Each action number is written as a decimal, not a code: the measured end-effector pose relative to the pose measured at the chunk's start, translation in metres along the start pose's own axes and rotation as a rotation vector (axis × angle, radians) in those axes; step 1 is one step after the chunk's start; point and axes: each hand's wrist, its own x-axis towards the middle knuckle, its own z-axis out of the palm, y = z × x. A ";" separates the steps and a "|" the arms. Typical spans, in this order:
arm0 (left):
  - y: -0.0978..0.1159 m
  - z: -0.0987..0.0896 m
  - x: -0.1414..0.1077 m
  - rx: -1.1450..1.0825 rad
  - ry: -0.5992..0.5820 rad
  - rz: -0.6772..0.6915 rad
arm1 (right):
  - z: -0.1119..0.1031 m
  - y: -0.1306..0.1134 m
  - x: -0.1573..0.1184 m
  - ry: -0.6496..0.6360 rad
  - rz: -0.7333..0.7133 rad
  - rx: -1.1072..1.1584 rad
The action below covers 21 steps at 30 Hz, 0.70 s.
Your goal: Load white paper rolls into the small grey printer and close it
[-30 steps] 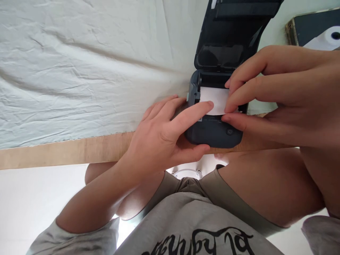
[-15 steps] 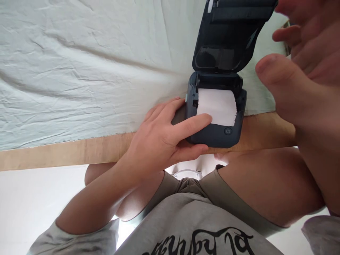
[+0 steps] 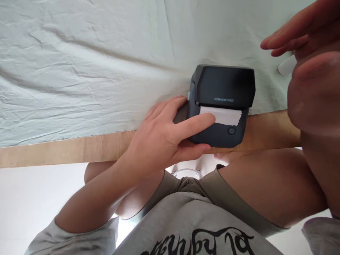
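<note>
A dark label printer (image 3: 217, 136) sits at the table's near edge, its black lid (image 3: 225, 85) lowered over the top. From under the lid's front edge a strip of white paper (image 3: 228, 116) sticks out, its right end ragged. My left hand (image 3: 170, 131) grips the printer's left side, one finger pressing on the paper and another along the front. To the right, my right hand (image 3: 313, 53) is raised in the air, holding nothing, its fingers apart from the thumb and not touching the printer.
A pale green wrinkled cloth (image 3: 92, 71) covers the table, with a bare wooden edge (image 3: 87, 150) along the front. A white cylindrical object (image 3: 287, 66) lies partly hidden behind my right hand. My legs are below the table edge.
The printer's lid has swung down from upright and now covers the paper roll area. My right hand has moved away from the lid to the right. My left hand stays on the printer.
</note>
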 end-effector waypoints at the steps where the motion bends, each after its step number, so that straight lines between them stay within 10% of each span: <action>1: 0.000 0.001 0.000 -0.009 0.021 0.012 | -0.001 0.000 -0.001 -0.020 -0.017 0.011; 10: 0.000 -0.001 0.002 -0.020 -0.024 -0.040 | 0.001 0.006 0.004 -0.392 0.067 0.025; 21: 0.002 -0.004 0.003 -0.012 -0.055 -0.090 | -0.007 0.015 0.012 -0.496 0.049 0.008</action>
